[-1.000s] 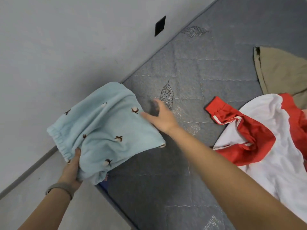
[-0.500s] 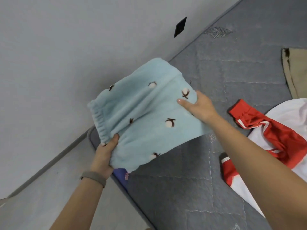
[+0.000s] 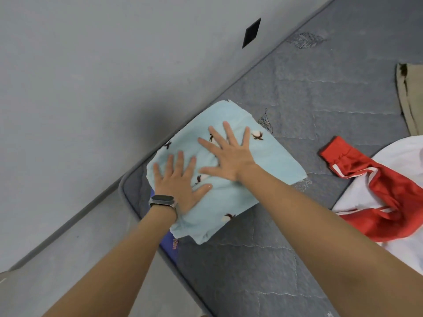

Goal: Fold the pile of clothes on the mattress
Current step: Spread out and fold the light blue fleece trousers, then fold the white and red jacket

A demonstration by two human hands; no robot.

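A grey quilted mattress (image 3: 320,92) fills the right and lower part of the view, its top stitched in wavy lines with small leaf patterns here and there. Its rounded corner lies at the left, close to a plain grey wall (image 3: 114,65) that runs diagonally across the picture. A small black plate (image 3: 251,32) is set into that wall. Below the corner a strip of pale floor (image 3: 68,259) shows, and a blue label (image 3: 171,242) with lettering sits on the mattress edge.

The folded light blue cloth (image 3: 263,161), dotted with small brown and white flower prints, lies flat on the mattress right at that corner. Both hands press on it with fingers straight and spread, gripping nothing: the left hand (image 3: 180,184) on the part nearest the corner, the right hand (image 3: 229,154) just beside it toward the middle. The left wrist wears a dark watch (image 3: 163,200). The forearms cover the near side of the cloth.

To the right, apart from the blue cloth, lies an unfolded red and white garment (image 3: 377,191), spread loosely and running out of view. Beyond it, at the right edge, is a piece of tan cloth (image 3: 409,94), only partly visible.
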